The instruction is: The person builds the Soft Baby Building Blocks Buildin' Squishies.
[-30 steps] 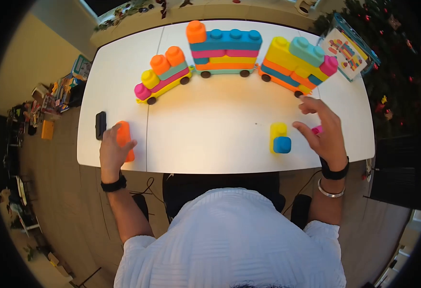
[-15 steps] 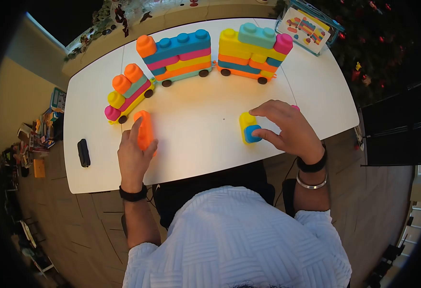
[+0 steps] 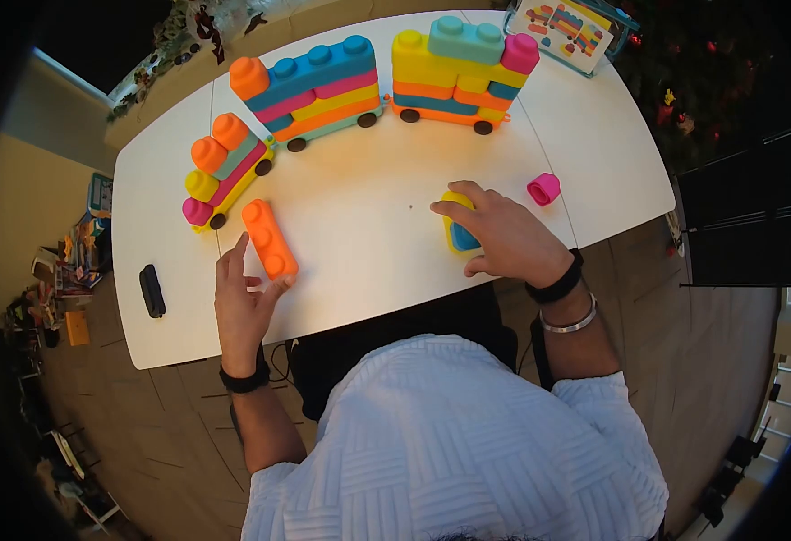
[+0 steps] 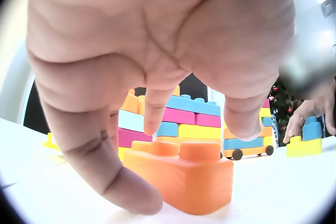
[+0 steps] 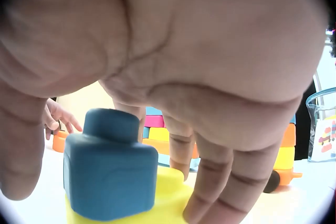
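On the white table point(image 3: 359, 261), my left hand point(image 3: 244, 302) is around the near end of a long orange building block point(image 3: 269, 239). In the left wrist view its little finger rests on the table along the block's side, and its thumb point(image 4: 244, 119) is held off it. My right hand point(image 3: 517, 236) arches over a yellow block point(image 5: 165, 187) with a small blue block point(image 5: 110, 176) stacked on one end. Its fingers reach past the far side while the thumb stays apart from the blue block. A pink block point(image 3: 544, 189) lies to the right of that hand.
A curved block train stands across the far side: a low front car point(image 3: 229, 171), a middle car point(image 3: 314, 90) and a right car point(image 3: 459, 81). A black case point(image 3: 152, 290) lies at the left edge. Behind the right car is a clear bag with a picture card point(image 3: 562, 36).
The left hand has shifted the orange block rightward, away from the black case, and its fingers have loosened. The right hand has moved left, over the yellow and blue blocks. The head view has turned.
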### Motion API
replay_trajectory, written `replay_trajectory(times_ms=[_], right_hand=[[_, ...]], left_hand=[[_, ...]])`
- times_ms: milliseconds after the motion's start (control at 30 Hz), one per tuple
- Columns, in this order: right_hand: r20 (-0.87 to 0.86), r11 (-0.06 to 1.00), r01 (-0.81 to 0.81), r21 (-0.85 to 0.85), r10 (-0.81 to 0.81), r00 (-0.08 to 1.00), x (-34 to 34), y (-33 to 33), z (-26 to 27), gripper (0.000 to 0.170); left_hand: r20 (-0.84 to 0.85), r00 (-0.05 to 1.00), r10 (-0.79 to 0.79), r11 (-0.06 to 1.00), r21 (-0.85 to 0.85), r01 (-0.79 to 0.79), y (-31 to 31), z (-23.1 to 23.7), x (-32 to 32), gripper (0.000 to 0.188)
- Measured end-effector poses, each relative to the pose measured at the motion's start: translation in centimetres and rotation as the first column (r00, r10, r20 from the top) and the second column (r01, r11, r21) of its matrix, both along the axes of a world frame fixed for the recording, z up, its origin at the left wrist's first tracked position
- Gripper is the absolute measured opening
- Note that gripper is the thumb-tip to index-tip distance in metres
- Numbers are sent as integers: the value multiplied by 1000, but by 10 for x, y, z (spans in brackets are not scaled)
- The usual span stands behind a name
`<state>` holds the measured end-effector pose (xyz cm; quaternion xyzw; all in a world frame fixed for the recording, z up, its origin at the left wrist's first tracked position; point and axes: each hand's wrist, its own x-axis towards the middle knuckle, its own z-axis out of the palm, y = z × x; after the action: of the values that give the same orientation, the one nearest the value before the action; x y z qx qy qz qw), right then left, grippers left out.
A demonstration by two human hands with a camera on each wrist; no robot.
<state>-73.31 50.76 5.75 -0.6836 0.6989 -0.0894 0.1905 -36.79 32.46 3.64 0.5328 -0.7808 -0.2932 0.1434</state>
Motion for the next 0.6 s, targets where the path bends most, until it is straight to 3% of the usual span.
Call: replay_trajectory(times_ms=[100, 267, 400, 467, 600], right_hand=[[27, 996, 43, 73, -45, 999, -3, -3, -8, 89], [2, 998, 65, -24, -65, 998, -1, -4, -14, 74], [-84, 981, 195, -4, -194, 977, -4, -5, -12, 79], [-53, 977, 208, -53, -211, 976, -7, -1, -11, 88], [78, 946, 252, -205, -241, 967, -26, 11, 18, 89]], left_hand=[[26, 1000, 9, 1000, -5, -9, 7, 3, 12, 98], [3, 1000, 4, 1000, -5, -3, 8, 2, 23, 92], [-14, 1000, 6, 1000, -10, -6, 6, 8, 21, 90], [-21, 1000, -1, 1000, -9, 1, 5, 8, 21, 89], [-50, 999, -3, 1000, -20, 2, 6, 12, 20, 85]])
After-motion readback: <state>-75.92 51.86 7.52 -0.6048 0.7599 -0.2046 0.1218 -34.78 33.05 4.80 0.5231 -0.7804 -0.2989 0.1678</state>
